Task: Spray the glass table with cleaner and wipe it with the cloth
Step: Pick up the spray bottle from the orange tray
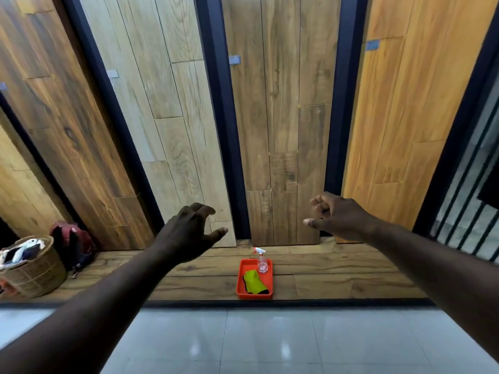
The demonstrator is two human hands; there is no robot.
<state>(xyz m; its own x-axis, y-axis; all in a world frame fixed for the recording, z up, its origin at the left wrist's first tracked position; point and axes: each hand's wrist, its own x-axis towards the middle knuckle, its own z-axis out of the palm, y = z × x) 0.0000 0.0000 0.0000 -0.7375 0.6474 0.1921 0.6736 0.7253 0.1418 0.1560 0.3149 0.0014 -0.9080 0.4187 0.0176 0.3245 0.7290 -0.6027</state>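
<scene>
Holding nothing, left grip (pixel 189 233) spreads wide, right grip (pixel 337 217) curls; bottle (pixel 262 263) clear, cloth (pixel 255 283) yellow-green.

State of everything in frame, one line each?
Left hand: empty, fingers loosely spread.
Right hand: empty, fingers curled.
Bottle: upright in tray, untouched.
Cloth: folded in tray, untouched.
Tray: on wood floor, holds bottle and cloth.
Basket: upright, full.
Bag: on floor beside basket.

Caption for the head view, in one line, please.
Empty left hand and right hand stretch forward toward an orange tray holding a spray bottle and a yellow-green cloth.
</scene>
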